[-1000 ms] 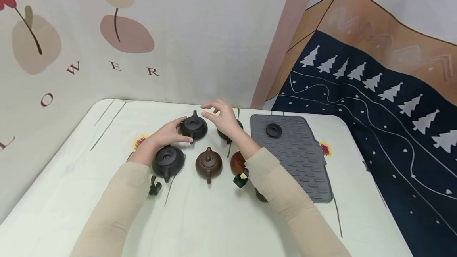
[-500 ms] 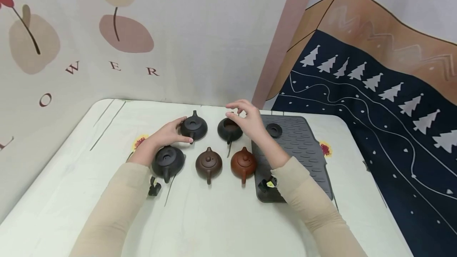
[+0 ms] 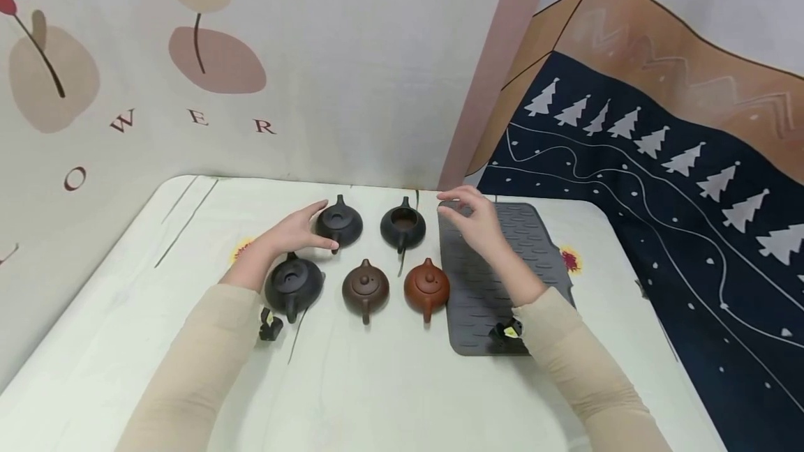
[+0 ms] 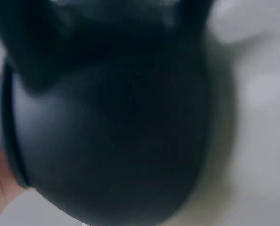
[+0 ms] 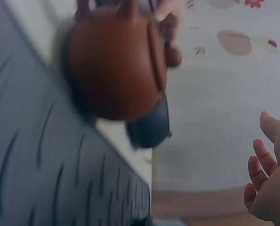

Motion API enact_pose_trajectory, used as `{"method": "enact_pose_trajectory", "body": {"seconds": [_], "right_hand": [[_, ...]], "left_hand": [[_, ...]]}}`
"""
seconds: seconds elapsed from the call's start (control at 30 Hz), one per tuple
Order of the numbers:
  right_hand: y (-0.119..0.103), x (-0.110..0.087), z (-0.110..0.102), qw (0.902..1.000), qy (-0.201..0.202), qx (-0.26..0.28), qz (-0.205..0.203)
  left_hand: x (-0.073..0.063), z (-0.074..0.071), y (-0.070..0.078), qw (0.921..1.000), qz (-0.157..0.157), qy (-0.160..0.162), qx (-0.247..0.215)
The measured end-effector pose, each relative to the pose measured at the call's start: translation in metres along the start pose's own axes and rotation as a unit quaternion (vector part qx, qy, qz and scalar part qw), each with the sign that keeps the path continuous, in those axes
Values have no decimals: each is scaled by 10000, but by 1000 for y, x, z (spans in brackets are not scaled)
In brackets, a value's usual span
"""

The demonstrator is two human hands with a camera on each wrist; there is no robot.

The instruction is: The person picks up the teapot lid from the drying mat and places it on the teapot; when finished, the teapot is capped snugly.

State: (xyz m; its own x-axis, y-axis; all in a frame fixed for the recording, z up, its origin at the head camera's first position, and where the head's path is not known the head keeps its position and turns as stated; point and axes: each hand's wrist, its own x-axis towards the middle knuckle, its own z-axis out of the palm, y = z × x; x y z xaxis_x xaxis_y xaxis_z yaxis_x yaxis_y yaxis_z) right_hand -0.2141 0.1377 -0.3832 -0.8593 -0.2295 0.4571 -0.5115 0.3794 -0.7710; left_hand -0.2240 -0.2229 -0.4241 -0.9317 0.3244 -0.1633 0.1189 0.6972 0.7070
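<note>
My left hand point(image 3: 292, 232) holds the left side of a black lidded teapot point(image 3: 340, 220), thumb in front and fingers behind. My right hand point(image 3: 477, 225) hovers over the back of the grey ridged mat point(image 3: 502, 277), fingers bent and thumb apart; nothing shows between them. To its left stands a black teapot without a lid point(image 3: 403, 229). The round black lid seen earlier on the mat is hidden behind my right hand in the head view. In the right wrist view the fingers point(image 5: 259, 172) look loose, near the reddish-brown teapot point(image 5: 114, 66).
A larger black teapot point(image 3: 293, 288) stands by my left wrist and fills most of the left wrist view. In the front row are a dark brown teapot point(image 3: 366, 291) and the reddish one. A pale cloth covers the table point(image 3: 352, 389); a printed curtain point(image 3: 352, 89) hangs behind.
My right hand has moved right, from beside the held teapot, past the lidless teapot, to above the mat where the lid lay. My left hand stays at its teapot.
</note>
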Motion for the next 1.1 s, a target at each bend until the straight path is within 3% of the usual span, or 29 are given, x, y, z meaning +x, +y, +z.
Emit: {"method": "enact_pose_trajectory", "body": {"seconds": [0.23, 0.57, 0.8, 1.1], "right_hand": [[21, -12, -26, 9979, 135, -538, 343], [52, -24, -51, 9939, 37, -819, 736], [68, -26, -60, 9905, -279, -813, 1078], [88, -23, -60, 9809, -575, -1042, 1541]], "left_hand": [[0, -2, 27, 9995, 221, 227, -54], [4, 23, 62, 9970, 671, 242, -284], [13, 44, 72, 9966, 701, 95, -431], [28, 61, 74, 9965, 698, -93, -440]]}}
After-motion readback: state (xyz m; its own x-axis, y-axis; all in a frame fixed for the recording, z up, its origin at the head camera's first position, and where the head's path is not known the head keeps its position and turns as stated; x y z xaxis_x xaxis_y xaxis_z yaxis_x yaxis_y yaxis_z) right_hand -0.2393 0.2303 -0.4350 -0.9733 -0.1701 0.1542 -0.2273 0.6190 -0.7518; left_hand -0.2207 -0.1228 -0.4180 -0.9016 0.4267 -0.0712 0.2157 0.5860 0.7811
